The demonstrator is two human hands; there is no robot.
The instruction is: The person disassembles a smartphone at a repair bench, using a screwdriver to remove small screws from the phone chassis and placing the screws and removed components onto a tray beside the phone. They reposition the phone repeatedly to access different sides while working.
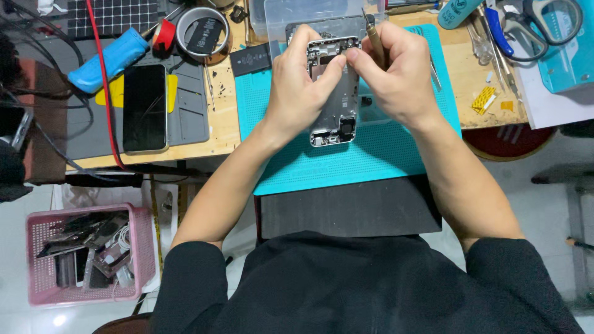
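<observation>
1 teal work mat (371,158) on bench. 1 pink basket (142,260) w/ scrap parts on floor at left. 1 opened phone frame (337,111) held above mat: left hand (297,93) fingers curled round its edge. Right hand (390,77) pinches 1 thin tool (373,34) at frame's top. 1 dark-screened phone (144,106) lies well left.

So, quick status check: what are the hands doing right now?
Left hand grips the opened phone frame over the teal mat. Right hand holds a slim tool at the frame's top edge. Nothing blocking the work.
</observation>
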